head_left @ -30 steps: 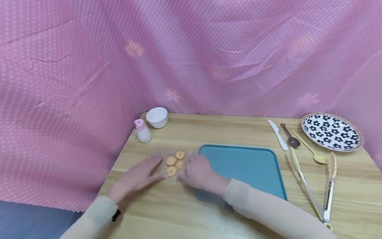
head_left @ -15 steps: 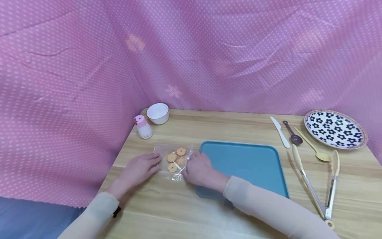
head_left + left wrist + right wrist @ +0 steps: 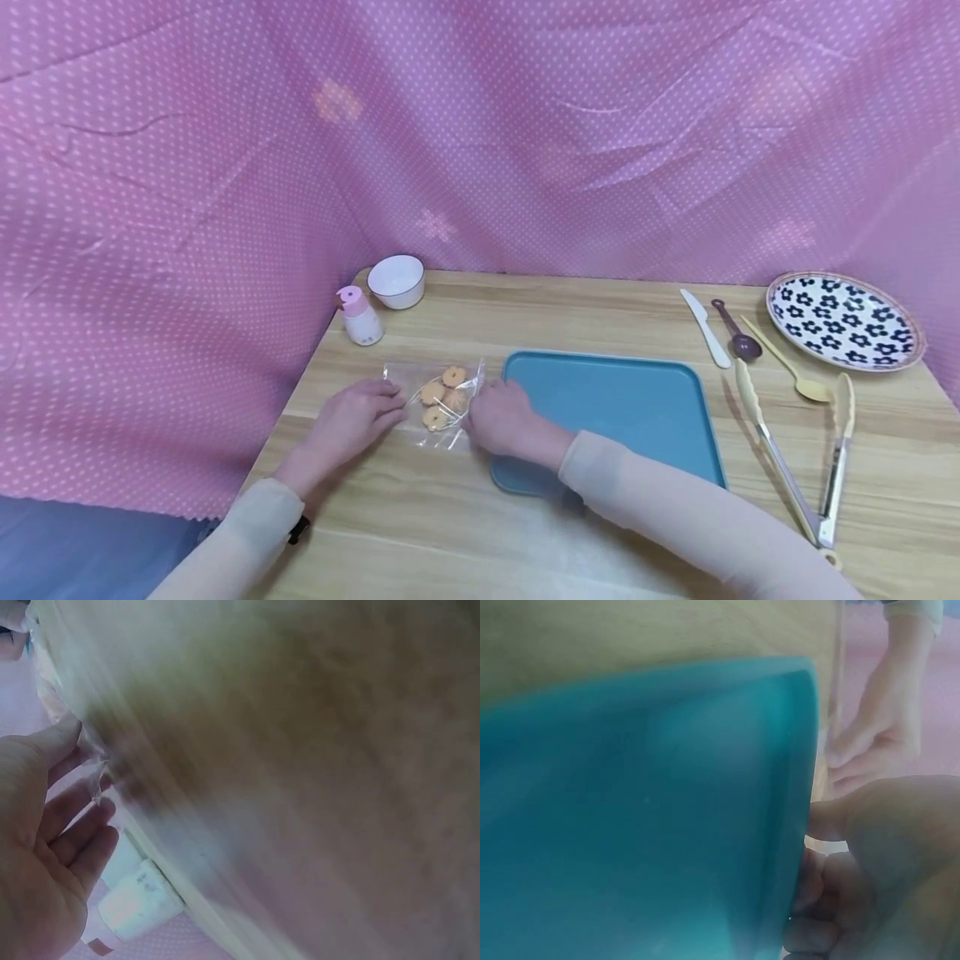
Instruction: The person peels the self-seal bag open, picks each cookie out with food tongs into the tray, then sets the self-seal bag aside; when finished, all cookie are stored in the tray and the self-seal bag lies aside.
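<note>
A clear plastic bag (image 3: pixel 405 377) with several round, scalloped cookies (image 3: pixel 432 392) in it lies on the wooden table. At its left edge is my left hand (image 3: pixel 351 421), pinching the film between thumb and fingers; in the left wrist view, a bit of plastic (image 3: pixel 96 780) shows at the fingertips. My right hand (image 3: pixel 502 417) grips the bag's right edge with curled fingers, just over the near left side of a blue tray (image 3: pixel 600 400). In the right wrist view, the tray hides part of those fingers.
A white bowl (image 3: pixel 396 282) and a pink-topped bottle (image 3: pixel 362 317) stand at the back left. On the right lie a white knife (image 3: pixel 707 329), a brown scoop (image 3: pixel 742 343), a yellow spoon (image 3: pixel 810 389), tongs (image 3: pixel 780 467) and a flower-patterned plate (image 3: pixel 846 321).
The left hand's spread fingers have drawn together on the bag's left edge. The right hand stays at the right edge. The blurred bag now shows clearly, its right edge slightly raised.
</note>
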Demonstrator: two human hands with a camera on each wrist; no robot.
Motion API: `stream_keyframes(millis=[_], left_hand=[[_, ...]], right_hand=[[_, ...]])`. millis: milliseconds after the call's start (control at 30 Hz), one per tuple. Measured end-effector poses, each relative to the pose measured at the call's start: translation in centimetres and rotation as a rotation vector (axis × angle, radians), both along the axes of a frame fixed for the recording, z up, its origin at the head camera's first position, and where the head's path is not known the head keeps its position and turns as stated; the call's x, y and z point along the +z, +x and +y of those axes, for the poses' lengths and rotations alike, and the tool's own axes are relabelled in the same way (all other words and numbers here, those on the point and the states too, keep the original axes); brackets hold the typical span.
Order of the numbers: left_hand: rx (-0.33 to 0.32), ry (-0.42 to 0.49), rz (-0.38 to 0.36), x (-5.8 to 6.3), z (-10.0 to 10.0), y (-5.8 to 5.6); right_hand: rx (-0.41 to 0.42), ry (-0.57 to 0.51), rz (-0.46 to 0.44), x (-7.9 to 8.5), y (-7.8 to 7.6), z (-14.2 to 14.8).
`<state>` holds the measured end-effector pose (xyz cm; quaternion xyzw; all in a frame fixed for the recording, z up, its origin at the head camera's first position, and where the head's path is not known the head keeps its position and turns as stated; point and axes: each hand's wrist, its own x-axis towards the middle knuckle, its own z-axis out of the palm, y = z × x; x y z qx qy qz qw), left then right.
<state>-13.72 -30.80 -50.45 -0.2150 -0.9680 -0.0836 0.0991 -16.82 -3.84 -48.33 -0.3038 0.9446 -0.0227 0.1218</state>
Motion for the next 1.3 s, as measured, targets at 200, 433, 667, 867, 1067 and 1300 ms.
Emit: stream_keyframes(millis=[200, 433, 667, 867, 1067, 1300], left_hand=[[0.029, 0.032, -0.021, 0.2, 0.1, 0.0], [0.031, 0.023, -0.023, 0.4, 0.2, -0.6], [0.032, 0.004, -0.048, 0.4, 0.2, -0.6], [0.041, 0.009, -0.056, 0.1, 0.2, -0.4], [0.058, 0.002, -0.095, 0.1, 0.2, -0.2], [0.054, -0.005, -0.089, -0.1, 0.2, -0.1]], right_hand=[[-0.004, -0.024, -0.003, 0.0, -0.6, 0.0], [-0.001, 0.0, -0.02, 0.3, -1.4, -0.2], [0.031, -0.027, -0.049, 0.5, -1.8, 0.1], [0.106, -0.134, 0.061, -0.6, -1.9, 1.1], [0.181, -0.188, 0.096, -1.1, -2.1, 1.9], [0.192, -0.202, 0.07, -1.1, -2.3, 2.2]])
